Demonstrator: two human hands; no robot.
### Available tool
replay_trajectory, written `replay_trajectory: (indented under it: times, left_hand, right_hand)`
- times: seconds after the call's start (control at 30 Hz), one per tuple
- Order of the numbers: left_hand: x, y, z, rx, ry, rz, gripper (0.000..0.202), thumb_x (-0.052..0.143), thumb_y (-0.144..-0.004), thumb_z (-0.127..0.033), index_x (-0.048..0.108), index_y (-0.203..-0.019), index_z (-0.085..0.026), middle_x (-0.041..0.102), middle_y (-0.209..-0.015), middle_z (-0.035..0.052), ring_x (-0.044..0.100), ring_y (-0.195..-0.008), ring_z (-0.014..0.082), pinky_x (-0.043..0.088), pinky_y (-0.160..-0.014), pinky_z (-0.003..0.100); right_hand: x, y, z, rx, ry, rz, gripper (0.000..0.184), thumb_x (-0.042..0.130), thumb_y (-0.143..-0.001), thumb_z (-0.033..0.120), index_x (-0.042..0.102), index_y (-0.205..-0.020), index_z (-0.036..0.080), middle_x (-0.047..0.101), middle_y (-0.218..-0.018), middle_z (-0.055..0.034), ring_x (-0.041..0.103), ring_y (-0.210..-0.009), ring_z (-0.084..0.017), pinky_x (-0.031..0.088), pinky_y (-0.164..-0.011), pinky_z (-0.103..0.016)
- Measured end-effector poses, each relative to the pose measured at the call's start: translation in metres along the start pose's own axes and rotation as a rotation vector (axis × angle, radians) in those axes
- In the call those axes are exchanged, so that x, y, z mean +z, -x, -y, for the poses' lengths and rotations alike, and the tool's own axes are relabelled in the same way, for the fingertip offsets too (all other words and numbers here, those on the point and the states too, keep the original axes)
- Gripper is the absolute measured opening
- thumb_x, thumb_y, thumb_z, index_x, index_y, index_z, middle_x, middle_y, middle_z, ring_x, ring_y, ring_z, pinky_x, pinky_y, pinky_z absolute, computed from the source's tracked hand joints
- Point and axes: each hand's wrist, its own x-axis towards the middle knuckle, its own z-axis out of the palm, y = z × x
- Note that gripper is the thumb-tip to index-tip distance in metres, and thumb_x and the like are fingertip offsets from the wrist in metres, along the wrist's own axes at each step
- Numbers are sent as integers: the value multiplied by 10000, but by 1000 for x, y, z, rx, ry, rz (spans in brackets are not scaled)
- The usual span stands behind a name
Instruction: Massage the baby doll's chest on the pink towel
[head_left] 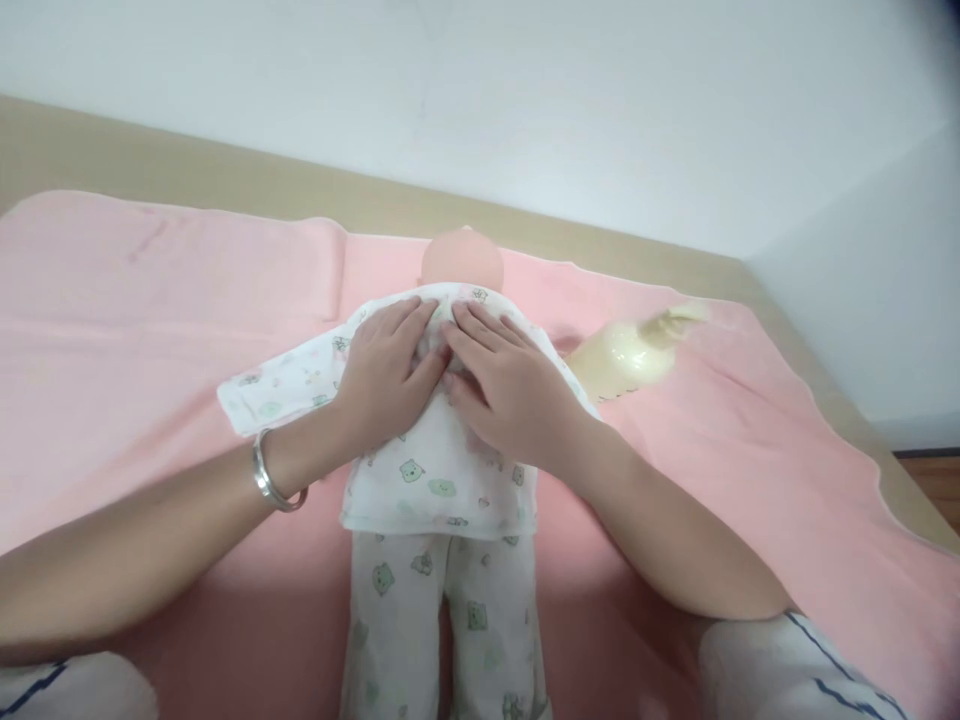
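A baby doll [461,258] lies on its back on a pink blanket [150,300], dressed in a white printed shirt [439,470] and matching trousers [420,620]. My left hand [386,375] lies flat on the left side of the doll's chest, fingers stretched out toward the collar. My right hand [506,385] rests flat on the right side of the chest, fingers spread, its tips touching the left hand. The doll's bare right-side arm [634,355] sticks out from under the shirt. The empty left sleeve [277,390] lies spread on the blanket.
The blanket covers a beige mattress [225,180] set against a white wall [525,100]. A strip of wooden floor [934,480] shows at the right past the bed's edge. A silver bangle [270,480] circles my left wrist.
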Motion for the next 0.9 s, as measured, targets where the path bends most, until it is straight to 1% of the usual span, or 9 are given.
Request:
replay_trajectory:
  times: [0.1,0.2,0.33,0.4,0.5,0.6,0.7,0.83,0.9]
  left_hand:
    - [-7,3,-11,-33,62,45,576,367,-979,-498,517,-1432,-175,459,-1571,119,352,-1509,331,286,-1265,589]
    - [-15,8,-31,29,224,90,557,339,-1012,-541,504,-1453,-245,418,-1612,44,264,-1561,295,248,-1301,568]
    - [-18,3,-66,92,401,200,499,233,-1069,-532,482,-1469,-367,525,-1532,-34,497,-1434,238,511,-1165,480]
    - [-16,-9,-81,138,367,183,532,127,-1088,-470,526,-1432,-393,608,-1446,-39,589,-1346,232,579,-1081,483]
    - [-11,-30,-99,139,291,191,561,110,-1082,-423,572,-1398,-384,632,-1415,-14,549,-1389,274,570,-1066,550]
    - [-7,-47,-113,135,313,254,543,163,-1056,-470,580,-1390,-375,608,-1440,-1,438,-1474,308,563,-1041,587]
    - [-5,-55,-125,110,403,347,643,74,-1045,-482,600,-1378,-320,633,-1398,27,415,-1488,301,569,-1032,580]
    - [-6,-55,-135,79,467,397,771,-35,-1025,-490,605,-1387,-257,681,-1306,76,457,-1463,297,582,-1039,565]
    - [-8,-52,-136,60,488,414,836,-100,-1007,-472,610,-1382,-237,688,-1288,91,493,-1437,293,598,-1031,548]
  right_hand:
    - [-38,7,-2,-27,-18,-192,456,444,-974,253,609,-1364,83,567,-1487,-161,535,-1405,-268,485,-1165,-431]
    - [-73,17,-9,50,-13,-514,412,495,-960,239,640,-1342,190,594,-1469,-100,548,-1392,-261,467,-1177,-451]
    - [-101,20,-30,275,-113,-684,448,514,-925,202,637,-1355,179,560,-1501,-106,451,-1468,-234,393,-1211,-421]
    - [-108,16,-41,423,-143,-667,466,519,-927,229,617,-1383,219,514,-1545,-76,385,-1507,-233,343,-1237,-438]
    - [-111,9,-53,553,-156,-617,490,492,-948,266,581,-1424,189,449,-1590,-85,347,-1529,-225,294,-1263,-434]
    - [-107,5,-63,568,-111,-566,486,450,-979,310,584,-1418,150,502,-1555,-107,397,-1505,-222,261,-1281,-428]
    - [-99,1,-71,534,-55,-450,465,407,-1013,370,619,-1376,174,615,-1449,-94,442,-1476,-252,194,-1303,-495]
    - [-95,-2,-76,633,-213,-242,433,401,-1013,446,683,-1266,237,663,-1377,-70,578,-1348,-294,371,-1213,-545]
    - [-97,-3,-77,708,-303,-163,455,423,-998,490,659,-1307,254,651,-1397,-74,619,-1290,-305,443,-1151,-548]
